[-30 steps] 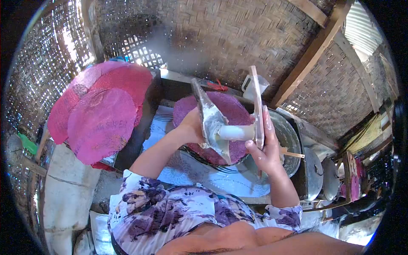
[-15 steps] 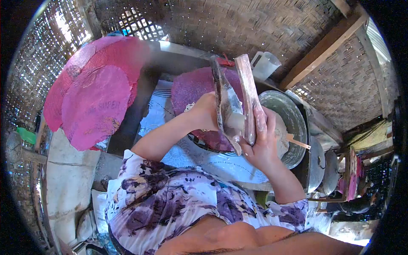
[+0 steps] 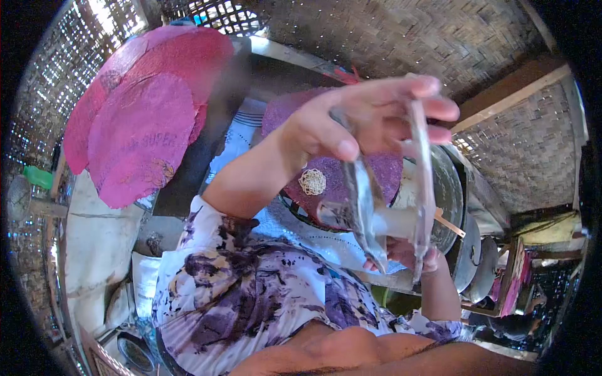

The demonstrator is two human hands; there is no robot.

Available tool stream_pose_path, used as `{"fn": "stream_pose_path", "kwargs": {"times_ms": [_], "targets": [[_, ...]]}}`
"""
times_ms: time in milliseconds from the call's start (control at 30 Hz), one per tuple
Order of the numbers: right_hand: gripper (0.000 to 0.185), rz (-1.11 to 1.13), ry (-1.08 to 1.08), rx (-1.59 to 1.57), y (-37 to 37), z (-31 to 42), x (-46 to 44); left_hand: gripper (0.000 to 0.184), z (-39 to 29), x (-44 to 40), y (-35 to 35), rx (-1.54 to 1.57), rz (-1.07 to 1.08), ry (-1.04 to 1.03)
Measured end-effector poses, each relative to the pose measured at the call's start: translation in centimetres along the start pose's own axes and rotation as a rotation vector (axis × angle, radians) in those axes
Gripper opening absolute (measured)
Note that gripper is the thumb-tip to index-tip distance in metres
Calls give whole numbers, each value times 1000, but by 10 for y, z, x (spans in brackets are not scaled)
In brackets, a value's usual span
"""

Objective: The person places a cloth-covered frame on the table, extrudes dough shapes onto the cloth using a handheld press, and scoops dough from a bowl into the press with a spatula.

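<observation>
A two-bar wooden hand press (image 3: pixel 364 207) with a pale cylinder (image 3: pixel 396 223) between its bars is held upright in front of me. My left hand (image 3: pixel 370 116) is at the upper ends of the bars, fingers stretched and spread, thumb beside the left bar; motion blurs the contact. Down at the lower ends, my right hand (image 3: pixel 411 254) grips the press, partly hidden behind it. Beneath the press lies a round purple mat (image 3: pixel 295 122), bearing a small cream-coloured nest of strands (image 3: pixel 312 182).
Round pink mats (image 3: pixel 141 128) are stacked at the left. A large metal basin (image 3: pixel 448 188) stands right of the press, a light-coloured handle (image 3: pixel 450 222) at its rim. Blue-white cloth (image 3: pixel 282 222) lies under the mat. Woven walls (image 3: pixel 401 37) enclose the space.
My left hand has moved up to the press's upper ends and its fingers have spread. The right hand has shifted down with the press. The cream nest is now uncovered.
</observation>
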State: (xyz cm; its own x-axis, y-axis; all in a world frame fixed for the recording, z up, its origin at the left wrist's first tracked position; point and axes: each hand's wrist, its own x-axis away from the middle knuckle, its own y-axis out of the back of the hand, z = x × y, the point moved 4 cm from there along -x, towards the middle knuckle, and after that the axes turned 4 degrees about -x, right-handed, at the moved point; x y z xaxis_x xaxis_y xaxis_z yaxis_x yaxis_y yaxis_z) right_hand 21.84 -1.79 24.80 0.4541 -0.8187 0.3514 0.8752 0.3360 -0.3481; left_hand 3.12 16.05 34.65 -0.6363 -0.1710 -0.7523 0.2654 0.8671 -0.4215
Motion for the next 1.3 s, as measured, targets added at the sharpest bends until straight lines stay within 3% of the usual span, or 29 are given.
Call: {"fn": "stream_pose_path", "kwargs": {"times_ms": [33, 67, 167, 300, 333, 367, 400, 500, 867, 967, 1300], "targets": [[116, -15, 2, -14, -1, 2, -3, 101, 4, -3, -1, -13, 72, -13], [117, 141, -88, -3, -3, 10, -2, 98, 11, -2, 9, -68, 28, -20], [116, -35, -142, 1, 0, 24, -8, 82, 31, 8, 48, -39, -255, -32], [102, -188, -209, -22, 27, 7, -9, 64, 68, 37, 102, 222, -503, -16], [87, -166, -192, -65, 29, 8, -11, 61, 73, 42, 109, 287, -547, -9], [84, -170, -206, -54, 34, 6, -11, 60, 78, 48, 115, 352, -591, -2], [81, -174, -221, -43, 38, 4, -11, 55, 78, 50, 112, 337, -754, 21], [74, -188, -252, -13, 38, 5, -13, 52, 84, 63, 116, 357, -845, 33], [77, -208, -337, 211, 45, 4, -10, 43, 89, 79, 110, 387, -863, -32], [64, -230, -318, 236, 42, 2, -13, 43, 82, 80, 108, 360, -869, -25], [64, -277, -255, 401, 28, 29, -29, 44, 66, 70, 118, 298, -782, -50]]}}
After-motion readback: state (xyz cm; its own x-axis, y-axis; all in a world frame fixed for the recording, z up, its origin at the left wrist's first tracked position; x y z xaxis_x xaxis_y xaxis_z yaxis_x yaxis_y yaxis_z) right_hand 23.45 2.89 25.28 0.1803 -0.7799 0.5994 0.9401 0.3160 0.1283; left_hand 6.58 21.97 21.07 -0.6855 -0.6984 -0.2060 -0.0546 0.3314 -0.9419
